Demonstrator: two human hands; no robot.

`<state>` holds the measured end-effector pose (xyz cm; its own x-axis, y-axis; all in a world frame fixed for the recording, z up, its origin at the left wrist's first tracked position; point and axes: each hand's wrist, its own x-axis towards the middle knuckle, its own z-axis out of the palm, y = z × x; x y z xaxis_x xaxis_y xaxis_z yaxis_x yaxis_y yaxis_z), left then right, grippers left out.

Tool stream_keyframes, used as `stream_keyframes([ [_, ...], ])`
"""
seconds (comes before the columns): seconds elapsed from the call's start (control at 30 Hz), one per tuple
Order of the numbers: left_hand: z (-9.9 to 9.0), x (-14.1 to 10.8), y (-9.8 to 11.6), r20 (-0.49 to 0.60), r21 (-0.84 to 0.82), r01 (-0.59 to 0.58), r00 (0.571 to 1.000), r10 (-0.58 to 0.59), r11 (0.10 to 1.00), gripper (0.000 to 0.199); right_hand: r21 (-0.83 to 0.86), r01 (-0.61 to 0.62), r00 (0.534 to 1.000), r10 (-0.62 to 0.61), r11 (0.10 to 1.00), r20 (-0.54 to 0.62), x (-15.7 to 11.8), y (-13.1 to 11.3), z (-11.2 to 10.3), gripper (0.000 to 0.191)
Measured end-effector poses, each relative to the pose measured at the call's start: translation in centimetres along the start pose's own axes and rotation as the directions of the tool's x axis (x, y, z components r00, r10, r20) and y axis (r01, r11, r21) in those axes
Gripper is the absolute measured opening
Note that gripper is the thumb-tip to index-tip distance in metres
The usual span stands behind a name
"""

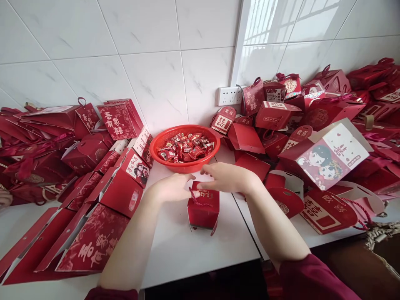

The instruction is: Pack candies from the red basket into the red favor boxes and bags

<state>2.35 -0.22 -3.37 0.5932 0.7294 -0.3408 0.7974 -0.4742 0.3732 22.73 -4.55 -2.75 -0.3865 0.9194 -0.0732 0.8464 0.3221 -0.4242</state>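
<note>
A small red gift box with gold lettering and a twisted red cord handle stands on the white table in front of me. At the box's upper left is my left hand, its thumb close to the cord and its fingers apart from the thumb. My right hand reaches over the box's top from the right, fingers bent and spread from the thumb. Neither hand visibly grips anything. Just behind them sits a red plastic basket filled with wrapped candies.
Red boxes stand in rows on the left, with more piled behind them. Another heap of boxes fills the right side. A power strip is on the tiled wall. Another person's hand shows at the left edge.
</note>
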Motion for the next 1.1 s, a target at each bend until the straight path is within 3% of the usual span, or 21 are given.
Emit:
stream_keyframes([
  [0.07, 0.2, 0.6, -0.3, 0.003, -0.029, -0.060, 0.998, 0.061, 0.998, 0.036, -0.004, 0.087, 0.994, -0.086, 0.996, 0.063, -0.7, -1.3, 0.4, 0.054],
  [0.13, 0.2, 1.1, -0.7, 0.063, -0.084, -0.066, 0.995, 0.071, 0.994, 0.028, -0.049, 0.125, 0.987, -0.119, 0.991, 0.112, -0.8, -2.7, 1.4, 0.054],
  [0.23, -0.5, 0.9, -1.1, 0.138, -0.246, 0.020, 0.990, 0.015, 0.969, 0.030, -0.188, 0.055, 0.996, -0.041, 0.981, 0.077, 0.1, -3.7, 3.0, 0.049],
  [0.33, -1.5, -0.4, -1.0, 0.060, -0.339, -0.046, 0.996, 0.071, 0.940, 0.035, -0.232, -0.015, 1.000, 0.015, 0.972, -0.001, 1.5, -2.8, 3.5, 0.032],
  [0.4, -1.9, -1.3, -0.8, -0.002, -0.269, -0.125, 0.992, 0.130, 0.955, 0.053, -0.196, -0.033, 0.999, 0.024, 0.980, -0.046, 2.4, -1.5, 3.1, 0.021],
  [0.5, -1.9, -2.1, -0.4, -0.067, -0.081, -0.084, 0.995, 0.079, 0.993, 0.079, -0.070, -0.019, 0.992, 0.010, 0.997, -0.126, 3.2, 0.5, 2.0, 0.013],
  [0.63, -1.2, -1.7, 0.2, -0.183, 0.048, 0.021, 0.983, -0.012, 0.999, 0.067, 0.048, -0.048, 0.987, 0.054, 0.998, -0.148, 3.2, 1.4, 1.4, 0.006],
  [0.7, -0.8, -1.2, 0.4, -0.251, 0.105, 0.095, 0.966, -0.066, 0.990, 0.057, -0.009, -0.104, 0.990, 0.103, 0.995, -0.101, 3.0, 1.3, 1.4, 0.007],
  [0.77, -0.5, -0.7, 0.5, -0.335, 0.169, 0.163, 0.937, -0.099, 0.972, 0.051, -0.092, -0.124, 0.985, 0.111, 0.988, -0.134, 2.6, 0.9, 1.4, 0.010],
  [0.9, -0.3, 0.1, 0.0, -0.419, 0.243, 0.239, 0.900, -0.121, 0.940, 0.038, -0.023, 0.045, 0.964, -0.050, 0.999, -0.263, 2.0, 0.0, 1.1, 0.003],
  [1.0, -0.9, 0.3, -0.9, -0.315, 0.178, 0.179, 0.942, -0.116, 0.968, 0.031, 0.135, 0.277, 0.958, -0.263, 0.951, -0.114, 1.9, -0.6, 0.8, 0.008],
  [1.1, -1.5, 0.5, -1.9, -0.163, -0.037, 0.028, 0.986, -0.033, 0.999, 0.029, 0.229, 0.412, 0.902, -0.430, 0.882, 0.032, 1.9, -0.7, 0.8, 0.029],
])
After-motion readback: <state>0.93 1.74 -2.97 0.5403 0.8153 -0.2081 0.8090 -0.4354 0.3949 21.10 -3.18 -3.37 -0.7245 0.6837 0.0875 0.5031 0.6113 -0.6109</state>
